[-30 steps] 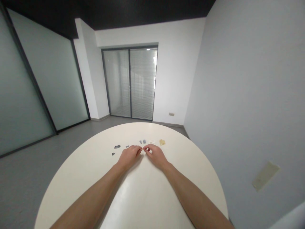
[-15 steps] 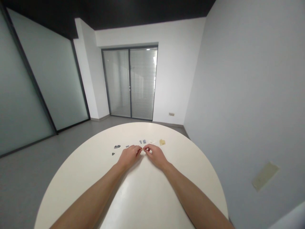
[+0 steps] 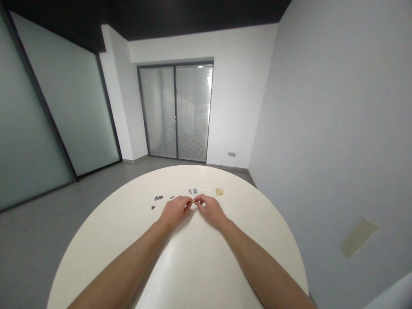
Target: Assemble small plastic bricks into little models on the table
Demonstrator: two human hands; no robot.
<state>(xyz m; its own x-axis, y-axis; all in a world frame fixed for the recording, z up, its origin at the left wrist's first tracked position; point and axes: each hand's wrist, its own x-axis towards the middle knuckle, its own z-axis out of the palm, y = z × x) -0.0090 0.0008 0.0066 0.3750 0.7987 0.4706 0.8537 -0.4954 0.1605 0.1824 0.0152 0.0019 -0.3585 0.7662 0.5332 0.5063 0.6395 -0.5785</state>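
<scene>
My left hand (image 3: 175,210) and my right hand (image 3: 210,209) meet fingertip to fingertip over the middle of a round white table (image 3: 199,257). Both are closed in a pinch around one tiny yellowish-brown piece (image 3: 193,201), too small to name and mostly covered by the fingers. Just beyond the hands lie small flat blue-grey pieces (image 3: 195,191), faint whitish pieces (image 3: 205,191) and a little heap of yellow pieces (image 3: 219,192). Another small grey piece (image 3: 172,197) lies close behind my left hand.
Several dark grey pieces (image 3: 159,198) lie on the table left of my left hand, with a single dark piece (image 3: 153,207) nearer me. Beyond the table stand a glass door with blinds (image 3: 193,111), frosted glass panels (image 3: 64,94) and a white wall (image 3: 322,107) on the right.
</scene>
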